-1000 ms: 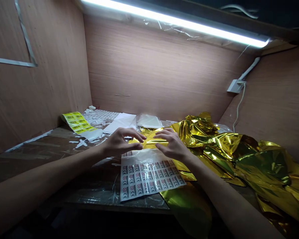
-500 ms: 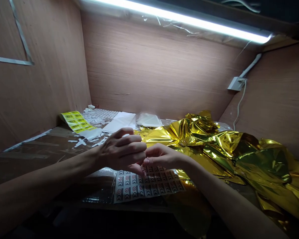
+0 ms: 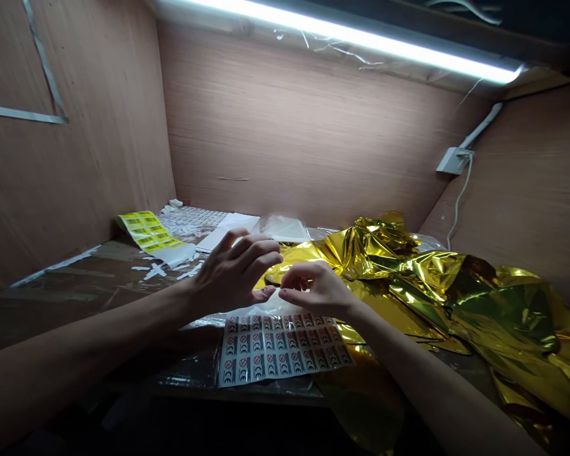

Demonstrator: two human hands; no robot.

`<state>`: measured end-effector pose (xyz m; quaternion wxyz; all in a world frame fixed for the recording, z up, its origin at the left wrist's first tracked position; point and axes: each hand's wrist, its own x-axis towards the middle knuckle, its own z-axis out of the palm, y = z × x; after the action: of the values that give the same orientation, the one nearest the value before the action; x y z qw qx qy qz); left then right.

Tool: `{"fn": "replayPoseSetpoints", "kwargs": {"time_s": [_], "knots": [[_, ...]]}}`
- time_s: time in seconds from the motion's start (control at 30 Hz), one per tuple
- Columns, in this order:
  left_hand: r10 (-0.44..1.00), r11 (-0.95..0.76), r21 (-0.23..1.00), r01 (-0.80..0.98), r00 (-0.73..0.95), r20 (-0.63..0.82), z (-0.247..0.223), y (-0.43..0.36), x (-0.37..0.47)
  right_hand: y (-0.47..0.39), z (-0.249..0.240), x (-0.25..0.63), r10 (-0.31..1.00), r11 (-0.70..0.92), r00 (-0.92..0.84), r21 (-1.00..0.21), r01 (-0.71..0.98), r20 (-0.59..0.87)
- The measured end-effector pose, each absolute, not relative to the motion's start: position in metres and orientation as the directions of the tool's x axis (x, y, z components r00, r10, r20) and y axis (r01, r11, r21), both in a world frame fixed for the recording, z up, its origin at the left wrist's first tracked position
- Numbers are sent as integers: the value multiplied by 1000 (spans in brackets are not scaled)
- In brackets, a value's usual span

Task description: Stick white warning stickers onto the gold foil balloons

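My left hand hovers over the far edge of a sheet of small CE stickers. Its fingers are bent and apart from the thumb, so it is open. Small dark marks show on the thumb tip; whether they are stickers I cannot tell. Just to its right, my right hand has thumb and forefinger brought together in a pinch. Anything between those fingertips is too small to make out. The sticker sheet lies at the table's front edge, its upper part blank and pale. Shiny gold foil pieces lie beyond and beside my right hand.
A yellow label sheet lies at the left, near white scraps. Behind my hands are white paper and a clear plastic bag. Wooden panels enclose the table, and a cable hangs at the right.
My hands have risen slightly and drawn apart from each other. My left fingers have opened away from the thumb, and more of the sticker sheet shows beneath.
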<state>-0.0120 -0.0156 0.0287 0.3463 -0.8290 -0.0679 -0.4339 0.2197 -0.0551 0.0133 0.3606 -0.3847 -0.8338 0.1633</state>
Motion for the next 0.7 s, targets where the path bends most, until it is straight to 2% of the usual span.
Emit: {"fn": "replayPoseSetpoints", "kwargs": {"time_s": [0.13, 0.27, 0.43, 0.6, 0.7], "knots": [[-88, -791, -427, 437, 611, 787, 25, -16, -10, -56, 12, 219, 596, 776, -538, -256, 576, 596], [19, -815, -335, 473, 599, 801, 22, -16, -8, -52, 9, 222, 540, 802, -604, -138, 581, 586], [109, -839, -238, 489, 579, 808, 20, -14, -6, -50, 6, 223, 522, 821, -632, -134, 555, 573], [141, -862, -191, 470, 583, 800, 17, -12, -5, -51, 8, 221, 518, 840, -630, -202, 504, 578], [159, -871, -160, 464, 575, 803, 15, -12, -4, -51, 9, 219, 506, 849, -650, -192, 493, 567]]}}
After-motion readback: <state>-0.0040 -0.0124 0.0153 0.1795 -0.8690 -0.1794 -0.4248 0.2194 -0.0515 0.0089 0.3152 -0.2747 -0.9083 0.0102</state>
